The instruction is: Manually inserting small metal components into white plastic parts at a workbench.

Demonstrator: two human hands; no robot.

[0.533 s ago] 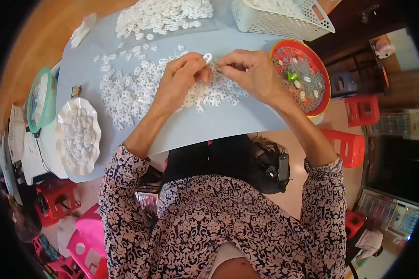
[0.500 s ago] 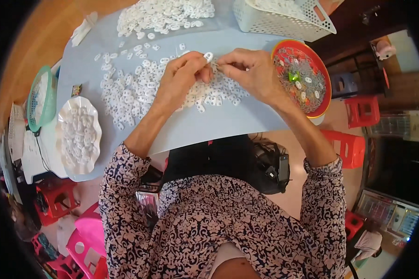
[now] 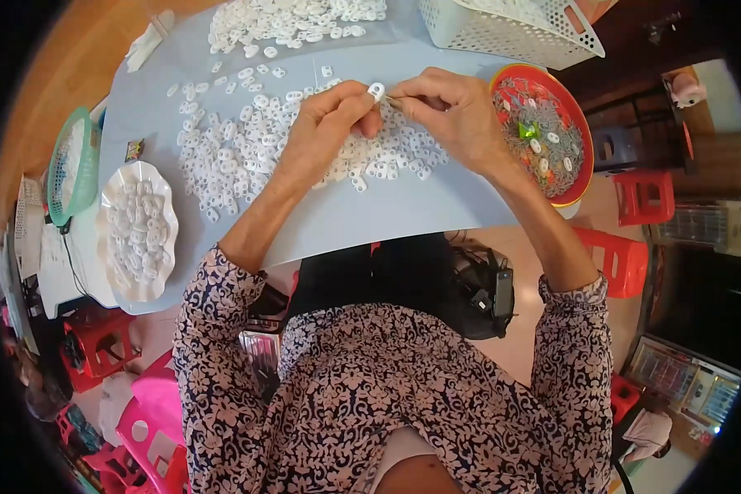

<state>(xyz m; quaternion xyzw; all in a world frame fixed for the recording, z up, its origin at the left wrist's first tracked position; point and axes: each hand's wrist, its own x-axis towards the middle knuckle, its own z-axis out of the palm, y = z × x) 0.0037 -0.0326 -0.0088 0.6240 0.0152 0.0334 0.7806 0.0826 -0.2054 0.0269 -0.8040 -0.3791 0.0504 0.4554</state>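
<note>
My left hand (image 3: 331, 123) pinches a small white oval plastic piece (image 3: 376, 90) with two holes between thumb and fingertips. Close beside it, my right hand (image 3: 457, 119) is closed in a pinch, its fingertips near the piece's right side. Something tiny and thin seems to be in that pinch, too small to name. Beneath both hands spreads a loose heap of the same white oval pieces (image 3: 235, 156). To the right of my right hand stands a red round tray (image 3: 585, 156) full of small grey metal parts, with a few white pieces on top.
A white scalloped dish (image 3: 170, 222) of similar pieces sits at the table's left. Another pile (image 3: 292, 23) lies at the far side, beside a white perforated basket (image 3: 510, 41). A green basket (image 3: 86, 173) stands at far left. Red stools (image 3: 613, 263) are on the floor.
The white piece in my left hand has turned, so its holed face shows more. My right hand has shifted slightly right and up. The whole view has moved a little.
</note>
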